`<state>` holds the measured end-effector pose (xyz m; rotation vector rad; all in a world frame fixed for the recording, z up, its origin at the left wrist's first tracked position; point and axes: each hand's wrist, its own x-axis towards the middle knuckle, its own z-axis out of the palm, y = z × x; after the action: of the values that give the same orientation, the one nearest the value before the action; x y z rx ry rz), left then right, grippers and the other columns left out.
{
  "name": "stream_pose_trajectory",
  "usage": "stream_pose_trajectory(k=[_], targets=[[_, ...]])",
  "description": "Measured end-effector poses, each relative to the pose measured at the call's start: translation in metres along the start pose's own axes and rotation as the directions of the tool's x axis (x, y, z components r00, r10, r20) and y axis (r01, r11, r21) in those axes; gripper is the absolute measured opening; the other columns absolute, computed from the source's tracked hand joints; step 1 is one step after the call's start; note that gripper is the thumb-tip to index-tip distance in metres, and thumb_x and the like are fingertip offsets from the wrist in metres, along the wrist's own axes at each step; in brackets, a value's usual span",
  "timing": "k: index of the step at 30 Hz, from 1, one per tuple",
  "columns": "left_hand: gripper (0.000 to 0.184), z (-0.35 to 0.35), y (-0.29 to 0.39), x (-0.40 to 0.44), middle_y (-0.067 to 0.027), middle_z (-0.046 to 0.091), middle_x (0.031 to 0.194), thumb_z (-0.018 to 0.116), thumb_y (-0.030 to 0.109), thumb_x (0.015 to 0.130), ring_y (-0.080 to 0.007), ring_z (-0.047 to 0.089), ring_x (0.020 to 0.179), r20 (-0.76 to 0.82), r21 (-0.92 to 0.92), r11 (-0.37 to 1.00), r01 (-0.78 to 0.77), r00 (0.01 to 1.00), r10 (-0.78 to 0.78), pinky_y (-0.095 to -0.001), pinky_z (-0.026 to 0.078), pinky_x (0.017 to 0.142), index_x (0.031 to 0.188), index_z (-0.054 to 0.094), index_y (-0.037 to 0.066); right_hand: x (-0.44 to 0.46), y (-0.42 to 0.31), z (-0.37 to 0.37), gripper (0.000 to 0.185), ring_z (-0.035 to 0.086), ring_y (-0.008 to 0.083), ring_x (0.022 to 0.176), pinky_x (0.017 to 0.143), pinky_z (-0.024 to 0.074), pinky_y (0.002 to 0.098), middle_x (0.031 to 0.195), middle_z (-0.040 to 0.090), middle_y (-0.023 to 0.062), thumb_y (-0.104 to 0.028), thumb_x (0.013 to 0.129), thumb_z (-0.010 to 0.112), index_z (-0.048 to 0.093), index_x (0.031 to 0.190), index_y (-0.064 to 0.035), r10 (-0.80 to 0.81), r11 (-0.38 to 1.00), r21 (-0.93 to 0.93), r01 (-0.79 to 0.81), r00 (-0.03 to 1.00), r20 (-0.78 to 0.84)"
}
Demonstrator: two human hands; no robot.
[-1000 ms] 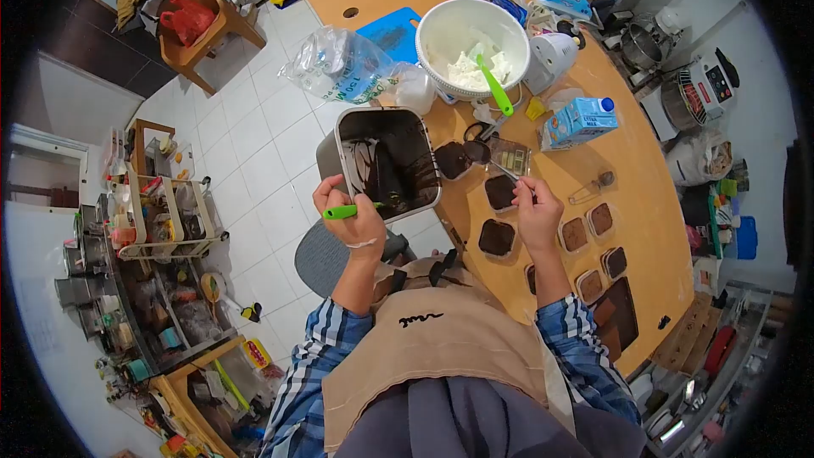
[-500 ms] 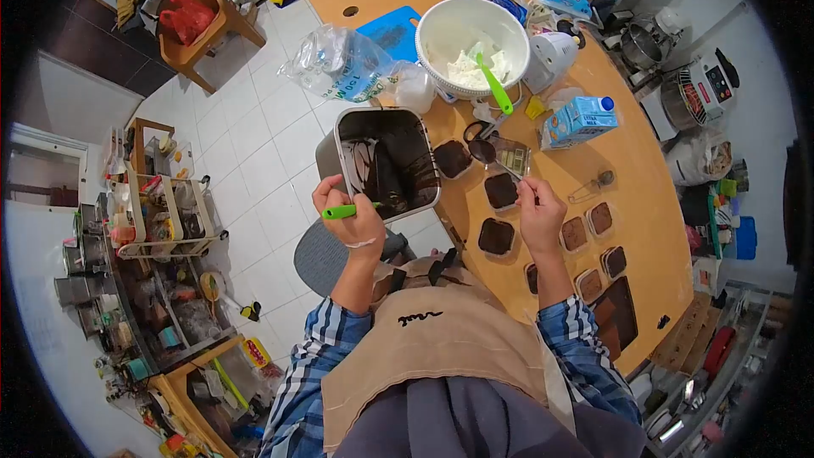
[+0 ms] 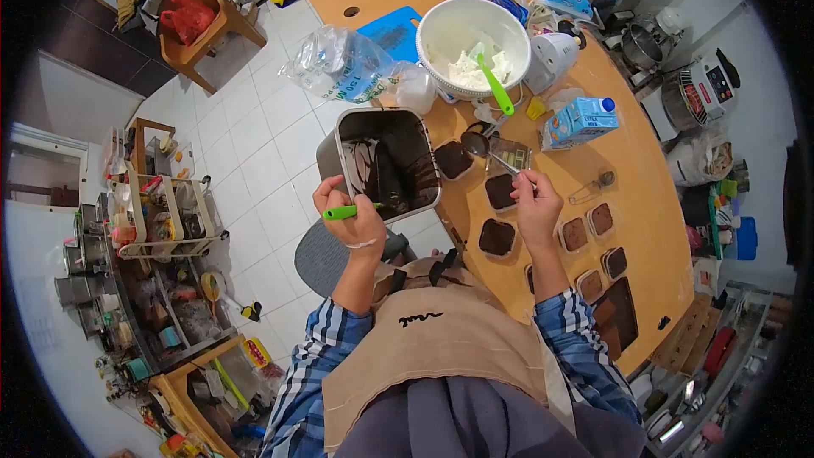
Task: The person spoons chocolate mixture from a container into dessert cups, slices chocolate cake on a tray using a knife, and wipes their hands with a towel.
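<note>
My left hand (image 3: pixel 352 225) is closed round the green handle of a spatula (image 3: pixel 341 212), whose far end reaches into a deep rectangular container (image 3: pixel 327 161) smeared with dark chocolate. The hand is at the container's near edge. In my right hand (image 3: pixel 538 205) is the handle of a metal spoon (image 3: pixel 476 144) with a dark, chocolate-coated bowl. That bowl hovers beside a small clear box of dark chocolate dessert (image 3: pixel 454 159). Below the spoon handle sits another dark-topped box (image 3: pixel 501 192), partly covered by my fingers, and a third dark-topped box (image 3: pixel 496 237) is nearer me.
Past the container stands a white bowl (image 3: pixel 424 42) of white cream with a green-handled spatula (image 3: pixel 495 85). A blue milk carton (image 3: pixel 581 125), a small strainer (image 3: pixel 604 180) and brown-topped boxes (image 3: pixel 573 235) are on the right. A plastic bag (image 3: pixel 331 64) lies at the left table edge.
My right hand has shifted slightly left and away from me, taking the spoon's bowl the same way. The left hand, spatula and container look almost still.
</note>
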<state>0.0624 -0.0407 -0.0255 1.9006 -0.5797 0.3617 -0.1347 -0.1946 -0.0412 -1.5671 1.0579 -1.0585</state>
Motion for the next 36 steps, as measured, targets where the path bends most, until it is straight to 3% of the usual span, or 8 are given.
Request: stream_pose_trajectory(k=[3, 9, 16, 21, 26, 29, 31, 36], targets=[[0.015, 0.001, -0.002, 0.000, -0.0172, 0.051, 0.095, 0.045, -0.004, 0.061, -0.0216, 0.047, 0.072, -0.002, 0.005, 1.000, -0.004, 1.000, 0.004, -0.0322, 0.039, 0.061, 0.055, 0.032, -0.001, -0.001, 0.003, 0.000, 0.015, 0.056, 0.0104, 0.057, 0.051, 0.0454, 0.0225, 0.071, 0.061, 0.0075, -0.011, 0.086, 0.055, 0.058, 0.091, 0.0022, 0.174, 0.973, 0.158, -0.165, 0.984, -0.040], [0.015, 0.003, -0.003, -0.002, -0.0172, 0.051, 0.096, 0.045, -0.004, 0.061, -0.0208, 0.046, 0.070, -0.008, -0.004, 1.000, -0.021, 1.000, 0.021, -0.0318, 0.038, 0.060, 0.055, 0.032, -0.001, -0.005, 0.010, 0.000, 0.013, 0.055, 0.0102, 0.056, 0.050, 0.0457, 0.0219, 0.072, 0.062, 0.0090, -0.009, 0.085, 0.055, 0.055, 0.091, 0.0025, 0.336, 0.843, 0.428, -0.327, 0.940, 0.057], [0.015, 0.005, 0.004, -0.002, -0.0186, 0.050, 0.096, 0.045, -0.004, 0.061, -0.0208, 0.045, 0.068, 0.018, -0.025, 0.998, -0.057, 0.998, 0.058, -0.0314, 0.037, 0.059, 0.055, 0.032, -0.001, -0.020, 0.004, 0.019, 0.010, 0.055, 0.0098, 0.058, 0.051, 0.0456, 0.0222, 0.073, 0.060, 0.0084, -0.009, 0.086, 0.054, 0.056, 0.091, -0.0003, 0.300, 0.843, 0.411, -0.346, 0.938, 0.175], [0.014, 0.007, 0.005, -0.003, -0.0179, 0.050, 0.094, 0.045, -0.004, 0.061, -0.0178, 0.040, 0.062, -0.001, -0.054, 0.995, -0.082, 0.997, 0.082, -0.0308, 0.034, 0.057, 0.056, 0.032, -0.002, -0.033, 0.001, 0.038, 0.015, 0.056, 0.0091, 0.057, 0.052, 0.0454, 0.0212, 0.072, 0.061, 0.0056, -0.011, 0.084, 0.056, 0.058, 0.094, 0.0008, 0.231, 0.919, 0.241, -0.311, 0.922, 0.310], [0.012, 0.000, -0.001, -0.004, -0.0155, 0.049, 0.093, 0.045, -0.003, 0.061, -0.0151, 0.037, 0.061, -0.006, -0.068, 0.997, -0.043, 0.999, 0.043, -0.0296, 0.032, 0.055, 0.058, 0.034, -0.003, -0.031, -0.005, 0.041, 0.022, 0.055, 0.0087, 0.051, 0.049, 0.0440, 0.0233, 0.065, 0.061, 0.0076, -0.017, 0.085, 0.056, 0.060, 0.097, 0.0000, 0.103, 0.993, 0.014, -0.121, 0.897, 0.430], [0.010, -0.009, -0.008, -0.005, -0.0140, 0.049, 0.093, 0.045, -0.004, 0.061, -0.0143, 0.036, 0.060, -0.013, -0.098, 0.995, -0.017, 1.000, 0.015, -0.0291, 0.032, 0.054, 0.058, 0.035, -0.004, 0.004, 0.000, 0.028, 0.022, 0.057, 0.0133, 0.055, 0.053, 0.0448, 0.0264, 0.065, 0.061, 0.0089, -0.019, 0.085, 0.055, 0.062, 0.094, -0.0008, 0.286, 0.956, -0.150, -0.251, 0.911, 0.297], [0.010, -0.016, -0.013, -0.005, -0.0131, 0.049, 0.094, 0.045, -0.004, 0.060, -0.0139, 0.036, 0.059, -0.013, -0.043, 0.999, -0.010, 1.000, 0.009, -0.0288, 0.032, 0.054, 0.057, 0.035, -0.003, 0.034, 0.026, 0.024, 0.022, 0.061, 0.0203, 0.063, 0.060, 0.0463, 0.0311, 0.068, 0.063, 0.0112, -0.020, 0.082, 0.057, 0.063, 0.092, -0.0014, 0.166, 0.959, -0.262, -0.106, 0.962, 0.217], [0.012, -0.025, -0.018, -0.007, -0.0129, 0.050, 0.097, 0.044, -0.004, 0.060, -0.0141, 0.039, 0.061, -0.029, -0.030, 0.999, 0.015, 0.999, -0.016, -0.0283, 0.033, 0.055, 0.055, 0.034, -0.001, 0.088, 0.077, 0.039, 0.020, 0.063, 0.0258, 0.073, 0.068, 0.0466, 0.0364, 0.077, 0.064, 0.0147, -0.018, 0.074, 0.061, 0.066, 0.088, -0.0033, 0.157, 0.872, -0.485, 0.075, 0.894, 0.420]])
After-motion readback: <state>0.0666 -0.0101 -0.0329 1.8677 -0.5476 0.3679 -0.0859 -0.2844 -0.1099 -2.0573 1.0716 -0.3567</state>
